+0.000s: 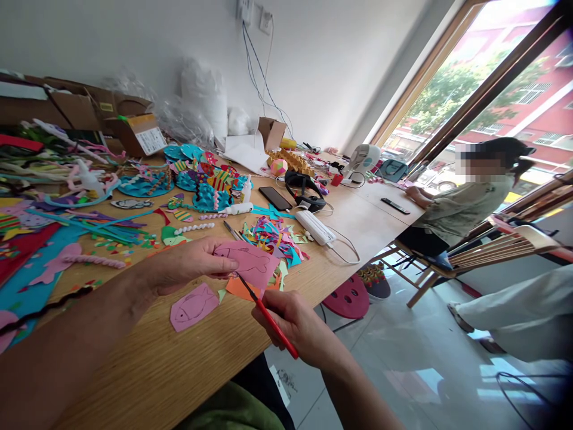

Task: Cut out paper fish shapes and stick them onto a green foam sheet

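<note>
My left hand [197, 266] pinches a piece of pink paper [257, 263] with a fish drawn on it in dark lines. In my right hand [295, 325] are scissors [275, 328] with red handles, their dark blades at the lower edge of that paper. Below the blades shows a piece of orange paper [242, 291], partly covered. On the table to the left of the scissors lies a second pink paper fish [193, 306], its outline drawn and its edges cut roughly.
Beyond my hands lie a heap of colored paper scraps [273, 236], a white power strip [316, 227], a phone [274, 198] and a black headset [305, 190]. Paper crafts and pipe cleaners [89, 224] crowd the left. A person [465, 197] sits at the table's far right.
</note>
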Motion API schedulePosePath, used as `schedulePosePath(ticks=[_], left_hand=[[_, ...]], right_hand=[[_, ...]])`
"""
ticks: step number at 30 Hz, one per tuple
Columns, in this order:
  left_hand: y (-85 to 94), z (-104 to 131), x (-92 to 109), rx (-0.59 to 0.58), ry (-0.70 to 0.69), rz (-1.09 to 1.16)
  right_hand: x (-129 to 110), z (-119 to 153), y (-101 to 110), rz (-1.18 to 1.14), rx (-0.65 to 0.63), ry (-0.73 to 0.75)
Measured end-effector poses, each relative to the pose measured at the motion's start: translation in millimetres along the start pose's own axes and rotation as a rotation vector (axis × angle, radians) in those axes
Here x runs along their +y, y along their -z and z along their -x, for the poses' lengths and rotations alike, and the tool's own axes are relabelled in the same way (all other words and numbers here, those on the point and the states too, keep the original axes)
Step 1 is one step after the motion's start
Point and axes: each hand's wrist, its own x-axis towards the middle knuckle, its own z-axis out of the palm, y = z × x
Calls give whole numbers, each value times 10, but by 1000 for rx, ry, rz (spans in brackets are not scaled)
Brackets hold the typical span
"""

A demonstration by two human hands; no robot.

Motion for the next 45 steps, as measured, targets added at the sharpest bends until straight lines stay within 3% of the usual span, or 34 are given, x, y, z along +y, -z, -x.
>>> schedulePosePath(ticks=[4,10,14,21,32,45], left_hand=[[22,1,-5,-17,-49,-15],[22,12,14,56,-23,-25],[14,-11,11,130,-20,46],[-117,-74,14,249,-27,304],[-245,-76,-30,247,-124,373],[-273,-69,-30,213,-107,406]], right_hand=[[9,4,17,31,2,6],[48,-12,6,1,-9,-9],[120,-33,-69,-205,-14,-34],[160,-82,-255,-579,89,-13],[189,-161,-373,-716,179,89],[159,-163,-334,-748,173,87]])
